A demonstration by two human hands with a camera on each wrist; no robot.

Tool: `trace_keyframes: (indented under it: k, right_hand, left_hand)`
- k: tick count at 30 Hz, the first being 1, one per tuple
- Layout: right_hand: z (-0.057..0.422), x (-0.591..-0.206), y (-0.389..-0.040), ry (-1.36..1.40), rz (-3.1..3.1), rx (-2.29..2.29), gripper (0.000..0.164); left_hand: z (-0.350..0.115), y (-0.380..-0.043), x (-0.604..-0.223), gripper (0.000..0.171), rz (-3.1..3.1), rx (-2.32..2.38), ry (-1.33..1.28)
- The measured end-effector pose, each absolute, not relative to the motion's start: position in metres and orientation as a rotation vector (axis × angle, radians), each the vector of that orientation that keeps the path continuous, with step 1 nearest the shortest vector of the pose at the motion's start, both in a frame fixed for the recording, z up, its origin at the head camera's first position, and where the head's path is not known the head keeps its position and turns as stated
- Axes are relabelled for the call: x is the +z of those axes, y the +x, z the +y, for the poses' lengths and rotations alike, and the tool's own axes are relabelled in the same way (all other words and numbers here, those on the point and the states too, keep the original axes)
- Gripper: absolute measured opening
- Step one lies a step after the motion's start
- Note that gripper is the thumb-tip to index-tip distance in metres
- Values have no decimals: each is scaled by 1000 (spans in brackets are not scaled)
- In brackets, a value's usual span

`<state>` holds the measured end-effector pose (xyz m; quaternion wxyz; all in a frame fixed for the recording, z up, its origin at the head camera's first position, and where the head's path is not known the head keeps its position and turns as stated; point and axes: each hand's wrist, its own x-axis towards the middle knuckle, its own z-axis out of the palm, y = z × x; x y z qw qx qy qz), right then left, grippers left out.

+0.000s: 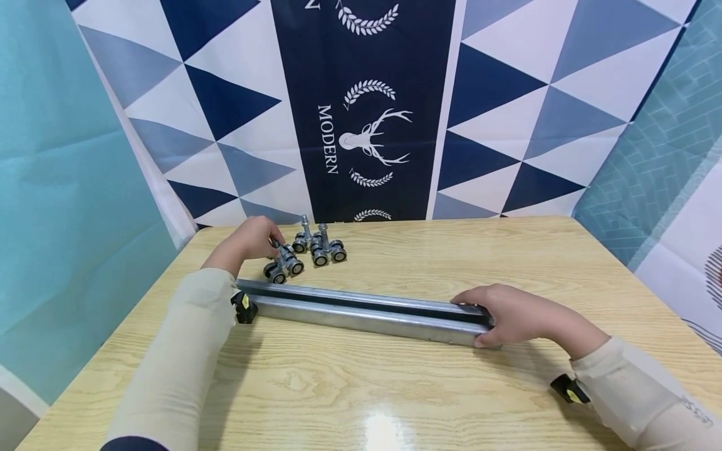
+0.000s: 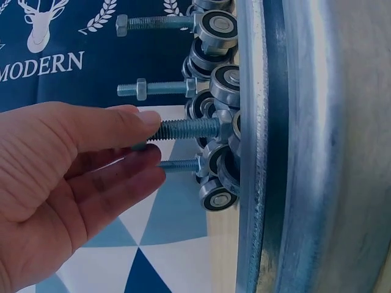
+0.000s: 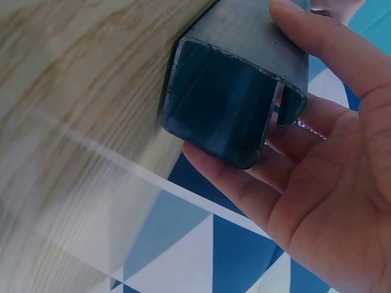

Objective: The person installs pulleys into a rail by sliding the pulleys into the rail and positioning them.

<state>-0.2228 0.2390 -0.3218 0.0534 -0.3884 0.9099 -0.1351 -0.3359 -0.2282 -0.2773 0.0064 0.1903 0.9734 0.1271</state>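
My left hand (image 1: 252, 239) pinches the threaded bolt (image 2: 190, 129) of a roller trolley (image 1: 295, 267), thumb on one side and fingertips on the other. The trolley's wheels are at table level behind the left end of a steel C-shaped channel rail (image 1: 361, 320). Lying across the table, the rail has its slot facing up. My right hand (image 1: 519, 313) grips the rail's right end, thumb on the near side and fingers on the far side. In the right wrist view, the hollow end of the rail (image 3: 223, 104) shows nothing inside.
Just right of the left hand, more roller trolleys (image 1: 329, 252) stand with their bolts upward, nuts on them. They rest on the wooden table (image 1: 361, 388) near its back edge. A patterned cloth (image 1: 507, 94) hangs behind the table.
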Motion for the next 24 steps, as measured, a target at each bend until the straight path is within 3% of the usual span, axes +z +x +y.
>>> trace_keyframes:
  k: [24]
  right_hand:
    - [238,-320,-221,-1129,2757,-413,64]
  left_hand:
    - [-232,-339,-275,11,3025,304,577]
